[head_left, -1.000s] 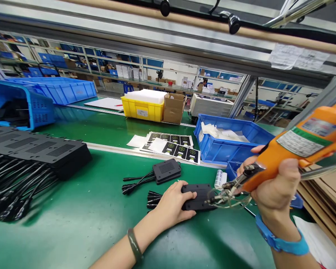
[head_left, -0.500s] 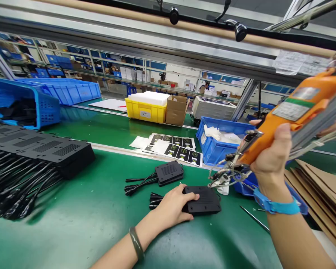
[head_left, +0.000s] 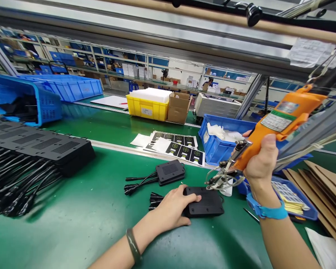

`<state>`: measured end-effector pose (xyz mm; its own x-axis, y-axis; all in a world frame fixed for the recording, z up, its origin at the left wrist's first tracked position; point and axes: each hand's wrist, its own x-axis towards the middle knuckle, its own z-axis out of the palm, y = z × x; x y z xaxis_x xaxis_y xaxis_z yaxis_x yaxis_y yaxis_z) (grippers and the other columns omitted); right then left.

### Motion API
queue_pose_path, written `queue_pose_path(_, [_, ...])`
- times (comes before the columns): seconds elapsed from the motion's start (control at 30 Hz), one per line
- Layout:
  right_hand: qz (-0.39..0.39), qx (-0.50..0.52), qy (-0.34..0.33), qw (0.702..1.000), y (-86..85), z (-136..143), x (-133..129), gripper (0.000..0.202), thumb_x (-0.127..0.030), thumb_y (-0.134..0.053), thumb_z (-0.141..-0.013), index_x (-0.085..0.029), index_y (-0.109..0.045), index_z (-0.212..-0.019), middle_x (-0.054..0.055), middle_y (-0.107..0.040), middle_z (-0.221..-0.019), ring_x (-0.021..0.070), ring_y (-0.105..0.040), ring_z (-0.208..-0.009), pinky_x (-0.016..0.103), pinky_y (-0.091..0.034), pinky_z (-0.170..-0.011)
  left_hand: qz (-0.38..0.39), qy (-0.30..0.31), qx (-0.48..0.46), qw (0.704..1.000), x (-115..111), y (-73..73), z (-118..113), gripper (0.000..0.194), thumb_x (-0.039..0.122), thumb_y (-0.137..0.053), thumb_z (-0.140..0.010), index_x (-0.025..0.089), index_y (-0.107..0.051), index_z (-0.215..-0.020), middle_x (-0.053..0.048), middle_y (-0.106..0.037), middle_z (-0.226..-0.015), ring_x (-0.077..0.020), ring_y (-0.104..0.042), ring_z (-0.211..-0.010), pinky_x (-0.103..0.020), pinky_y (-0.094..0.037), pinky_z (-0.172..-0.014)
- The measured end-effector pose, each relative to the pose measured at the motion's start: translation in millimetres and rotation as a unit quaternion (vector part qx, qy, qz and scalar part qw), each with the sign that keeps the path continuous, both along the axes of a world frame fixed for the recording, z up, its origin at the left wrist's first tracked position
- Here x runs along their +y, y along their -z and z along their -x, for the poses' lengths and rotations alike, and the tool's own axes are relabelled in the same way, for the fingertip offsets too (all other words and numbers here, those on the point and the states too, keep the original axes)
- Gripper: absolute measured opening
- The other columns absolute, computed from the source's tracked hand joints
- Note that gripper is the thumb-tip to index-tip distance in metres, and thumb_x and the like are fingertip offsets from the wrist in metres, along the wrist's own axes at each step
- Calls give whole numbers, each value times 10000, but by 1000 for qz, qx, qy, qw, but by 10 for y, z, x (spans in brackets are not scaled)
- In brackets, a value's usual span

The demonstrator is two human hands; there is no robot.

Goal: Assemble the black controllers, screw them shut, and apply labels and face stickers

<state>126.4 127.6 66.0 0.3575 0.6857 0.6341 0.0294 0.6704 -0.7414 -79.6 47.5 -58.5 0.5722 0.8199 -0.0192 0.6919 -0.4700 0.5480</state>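
Observation:
My left hand [head_left: 172, 207] is closed on a flat black plastic box [head_left: 208, 203], holding it down on the green table with fingers on top and thumb along its near side. Black cable ends [head_left: 156, 200] stick out from under that hand. In my right hand [head_left: 262, 160] is an orange electric screwdriver [head_left: 271, 130], slanted down to the left. Its metal tip, wrapped in thin tubes, reaches the far edge of the box; whether it touches a screw I cannot tell. Behind lies a second black box [head_left: 170, 172] with cables.
A row of black boxes [head_left: 64, 149] with cables fills the left. Label sheets [head_left: 179, 147], a yellow bin [head_left: 147, 108] and a blue bin [head_left: 213, 149] stand behind. At right are a blue tray [head_left: 311, 211], cardboard sheets [head_left: 325, 194] and a thin metal rod [head_left: 251, 215].
The orange screwdriver and my right hand have moved left and a bit lower, toward the box. My left hand keeps its hold on the box. The view has shifted slightly.

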Motion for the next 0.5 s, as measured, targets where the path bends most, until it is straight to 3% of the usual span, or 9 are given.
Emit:
queue_pose_path(0.1, [4,0,-5,1000,50,8,-16,508,-671,-488,-828,-183,-626,-820,-22,-532,-492,131,-449,-311,259,-365,-299,-9,-1,-2,1000,0,12,13,843,183,-866,-693,373,-459,-1407,-129,-497,-1279,-375,-574,-1172,-471,-490,-952])
queue_pose_path(0.27, [4,0,1,1000,29,19,-120,483,-639,-484,-799,-185,-645,-825,-7,-531,-472,169,-479,-318,275,-343,-277,-6,-9,-8,1000,3,7,8,838,206,-878,-673,370,-483,-1394,-116,-531,-1212,-350,-645,-1047,-449,-530,-882])
queue_pose_path(0.37, [-24,2,28,999,-174,15,-199,516,-660,-497,-759,-187,-681,-853,-12,-523,-497,174,-481,-319,289,-334,-255,-6,-17,-6,1000,5,16,-17,855,209,-891,-651,370,-495,-1392,-122,-542,-1214,-361,-661,-1029,-459,-540,-870])
queue_pose_path(0.5, [-83,5,60,995,-544,35,-234,538,-692,-456,-808,-222,-718,-837,-27,-498,-515,132,-493,-375,268,-381,-319,-10,-21,-10,1000,8,58,-59,860,208,-891,-658,366,-493,-1403,-121,-565,-1197,-372,-647,-1074,-463,-539,-885])
